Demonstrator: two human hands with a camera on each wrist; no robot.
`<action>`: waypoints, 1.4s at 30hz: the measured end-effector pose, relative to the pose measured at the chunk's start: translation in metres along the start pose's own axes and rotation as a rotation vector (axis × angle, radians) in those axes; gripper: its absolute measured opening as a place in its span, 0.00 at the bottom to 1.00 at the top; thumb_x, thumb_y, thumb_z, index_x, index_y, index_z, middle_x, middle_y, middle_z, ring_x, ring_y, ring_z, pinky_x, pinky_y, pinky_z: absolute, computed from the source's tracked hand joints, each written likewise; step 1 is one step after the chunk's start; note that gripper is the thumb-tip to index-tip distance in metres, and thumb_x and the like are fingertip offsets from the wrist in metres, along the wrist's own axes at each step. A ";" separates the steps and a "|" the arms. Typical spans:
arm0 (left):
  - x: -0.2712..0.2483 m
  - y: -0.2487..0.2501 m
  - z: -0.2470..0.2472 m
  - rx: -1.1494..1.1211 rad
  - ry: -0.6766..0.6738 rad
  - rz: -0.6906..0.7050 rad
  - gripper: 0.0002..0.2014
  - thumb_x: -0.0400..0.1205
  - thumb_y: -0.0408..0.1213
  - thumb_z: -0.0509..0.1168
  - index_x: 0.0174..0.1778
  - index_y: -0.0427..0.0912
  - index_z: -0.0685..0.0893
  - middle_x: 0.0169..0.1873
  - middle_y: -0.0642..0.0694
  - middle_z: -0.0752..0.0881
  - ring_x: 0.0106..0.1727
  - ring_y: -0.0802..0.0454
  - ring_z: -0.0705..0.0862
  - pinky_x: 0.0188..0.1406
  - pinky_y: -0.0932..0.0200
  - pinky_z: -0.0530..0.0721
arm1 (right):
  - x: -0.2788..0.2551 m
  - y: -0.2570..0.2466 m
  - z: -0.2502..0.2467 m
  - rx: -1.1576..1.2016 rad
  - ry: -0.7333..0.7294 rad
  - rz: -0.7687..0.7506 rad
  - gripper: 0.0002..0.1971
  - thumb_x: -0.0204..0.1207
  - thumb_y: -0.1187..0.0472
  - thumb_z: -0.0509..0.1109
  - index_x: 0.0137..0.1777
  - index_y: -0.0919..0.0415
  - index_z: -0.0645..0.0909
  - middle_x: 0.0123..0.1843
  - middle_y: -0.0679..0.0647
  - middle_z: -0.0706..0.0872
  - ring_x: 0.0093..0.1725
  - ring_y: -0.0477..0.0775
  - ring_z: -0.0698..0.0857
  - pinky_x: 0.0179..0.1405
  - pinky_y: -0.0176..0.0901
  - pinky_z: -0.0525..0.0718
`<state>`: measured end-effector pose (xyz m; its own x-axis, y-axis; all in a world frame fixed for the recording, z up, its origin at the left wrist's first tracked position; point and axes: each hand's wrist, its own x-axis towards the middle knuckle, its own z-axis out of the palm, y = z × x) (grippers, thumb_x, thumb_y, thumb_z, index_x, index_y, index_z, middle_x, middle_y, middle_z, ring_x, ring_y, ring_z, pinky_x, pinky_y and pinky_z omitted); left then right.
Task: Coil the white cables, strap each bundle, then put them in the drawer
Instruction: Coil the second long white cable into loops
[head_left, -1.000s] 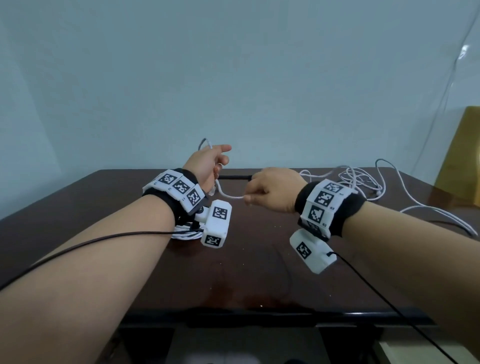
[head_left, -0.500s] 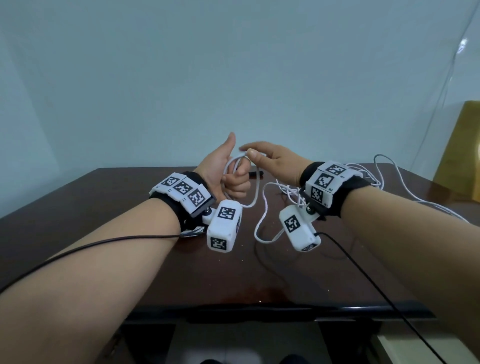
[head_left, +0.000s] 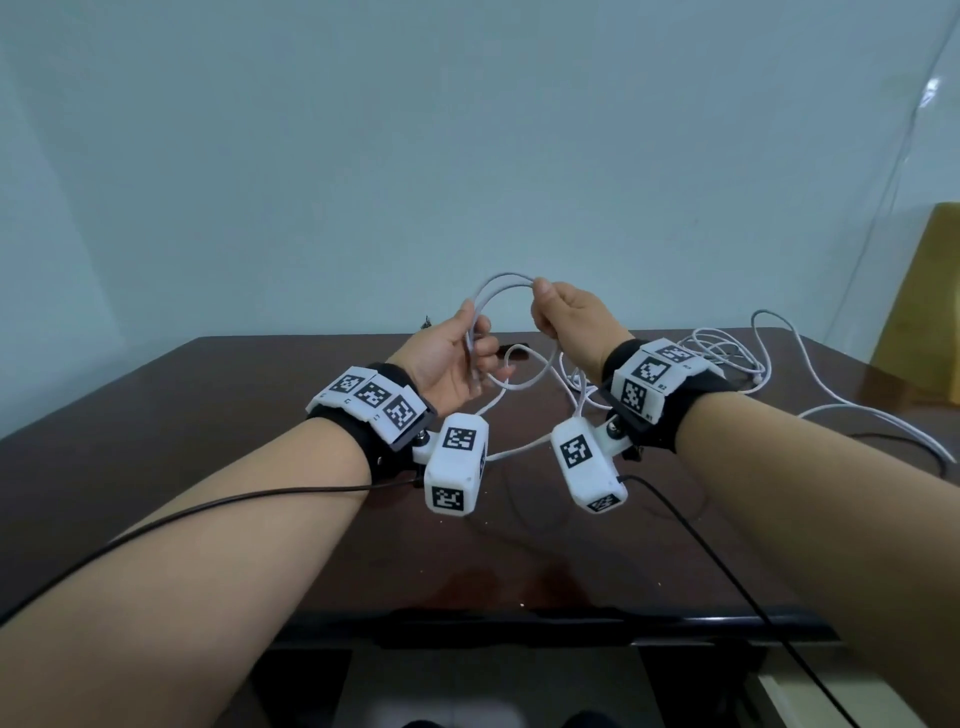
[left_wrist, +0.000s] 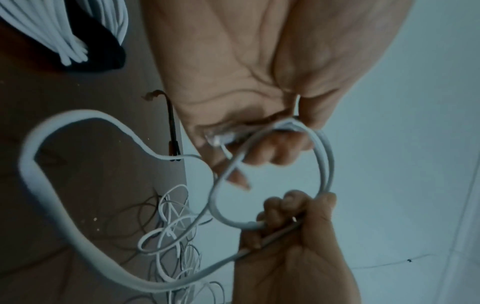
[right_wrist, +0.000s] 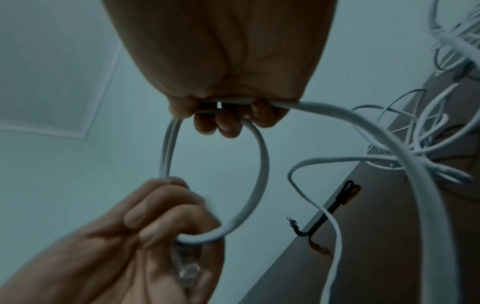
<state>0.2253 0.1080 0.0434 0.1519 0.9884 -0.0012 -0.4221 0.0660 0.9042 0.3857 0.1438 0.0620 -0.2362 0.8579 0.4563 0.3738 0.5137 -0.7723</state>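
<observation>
A white cable (head_left: 497, 285) is raised above the dark table (head_left: 260, 467) in a small double loop. My left hand (head_left: 452, 364) grips the loop's lower side (left_wrist: 322, 164), with the cable's clear plug (left_wrist: 217, 138) lying in its palm. My right hand (head_left: 569, 319) grips the top of the loop (right_wrist: 255, 156) in a fist, and the rest of the cable trails from it (right_wrist: 405, 152) down to the table. A strapped white bundle (left_wrist: 59, 26) lies on the table under my left wrist; it is hidden in the head view.
A loose tangle of white cables (head_left: 727, 358) lies at the table's far right, one strand running toward the right edge (head_left: 883, 421). A black strap (right_wrist: 337, 202) lies near the far edge. A yellow panel (head_left: 924, 322) stands at right. Black wrist-camera leads cross the table's front.
Both hands have risen from near the table. The right hand has carried the cable round to the left hand and now holds the top of a formed loop.
</observation>
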 end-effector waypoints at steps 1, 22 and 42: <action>0.000 0.001 0.001 -0.027 -0.003 0.000 0.20 0.87 0.53 0.50 0.36 0.44 0.75 0.18 0.53 0.70 0.19 0.57 0.70 0.40 0.59 0.75 | -0.001 0.001 0.001 -0.012 -0.013 0.002 0.21 0.86 0.50 0.51 0.32 0.56 0.70 0.29 0.48 0.72 0.29 0.46 0.69 0.30 0.36 0.67; 0.005 0.011 -0.027 -0.138 0.275 0.265 0.18 0.90 0.44 0.49 0.34 0.46 0.71 0.14 0.54 0.66 0.14 0.57 0.61 0.29 0.62 0.66 | -0.035 0.038 -0.012 -0.616 -0.560 0.045 0.12 0.76 0.44 0.68 0.51 0.48 0.86 0.49 0.43 0.85 0.55 0.48 0.83 0.62 0.47 0.79; 0.005 0.016 -0.021 0.182 0.159 0.333 0.15 0.90 0.40 0.48 0.38 0.44 0.71 0.16 0.55 0.71 0.19 0.58 0.64 0.28 0.60 0.64 | -0.032 -0.001 0.030 -0.715 -0.466 -0.109 0.07 0.81 0.57 0.64 0.47 0.60 0.78 0.45 0.56 0.85 0.42 0.54 0.81 0.43 0.41 0.76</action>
<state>0.2005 0.1173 0.0488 -0.1127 0.9613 0.2515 -0.2574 -0.2727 0.9270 0.3660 0.1159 0.0351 -0.5892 0.7913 0.1630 0.7659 0.6113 -0.1993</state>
